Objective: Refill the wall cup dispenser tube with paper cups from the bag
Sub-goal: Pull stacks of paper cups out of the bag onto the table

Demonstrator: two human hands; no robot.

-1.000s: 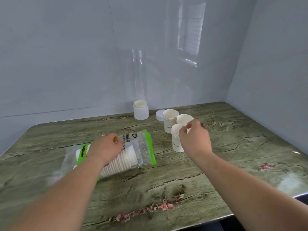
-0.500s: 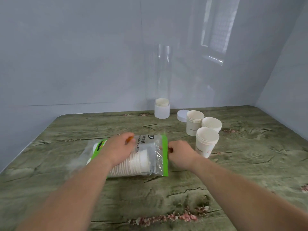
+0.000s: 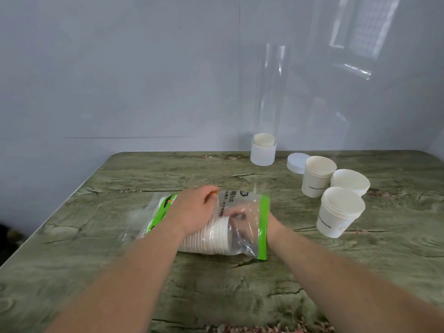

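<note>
Now | clear green-edged bag [image 3: 242,197] | left grip [image 3: 192,210] clasps it | right grip [image 3: 242,218] inside, closure unclear

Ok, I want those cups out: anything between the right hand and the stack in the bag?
Nothing visible. The right hand is inside the bag through its open end, fingers by the rim of the cup stack; the left hand holds the bag.

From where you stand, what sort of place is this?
Likely a plain corner set up for a demonstration, not a kitchen: bare grey walls, a green wood-grain table, and on it a clear dispenser tube, paper cup stacks and a bag of cups.
</note>
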